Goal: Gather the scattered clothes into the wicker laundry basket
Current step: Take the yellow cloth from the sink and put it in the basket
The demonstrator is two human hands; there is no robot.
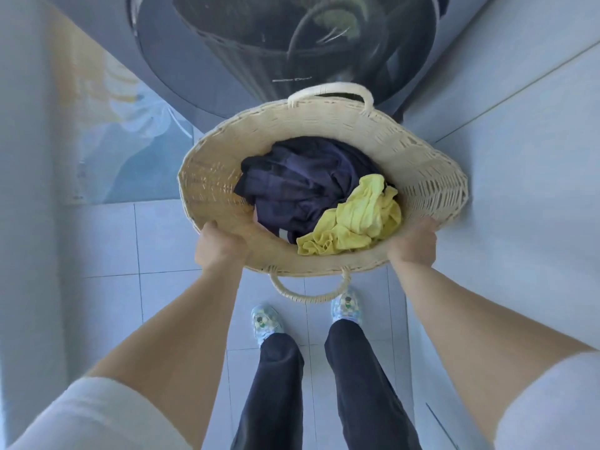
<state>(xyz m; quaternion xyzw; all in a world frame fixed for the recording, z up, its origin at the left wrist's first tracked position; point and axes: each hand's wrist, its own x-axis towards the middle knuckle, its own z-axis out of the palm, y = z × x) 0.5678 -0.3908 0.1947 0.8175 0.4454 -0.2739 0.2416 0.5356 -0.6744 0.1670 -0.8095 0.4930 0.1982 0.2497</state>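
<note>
Left hand (pixel 220 246) and right hand (pixel 413 243) each clenched on the near rim of the wicker laundry basket (pixel 324 125), held clear of the tiled floor (pixel 107 241) at arm's length, mouth tilted toward the wearer. Inside, a dark navy garment (pixel 298 186) with a yellow garment (pixel 357 222) lying on its near right side; directly beyond, the round door of a washing machine (pixel 292 43). Gathering apparently done, no loose clothes in view; next move probably lowering the basket level, both grips kept.

Woven wicker basket (pixel 324 125) — glossy tiles (pixel 168 241).
</note>
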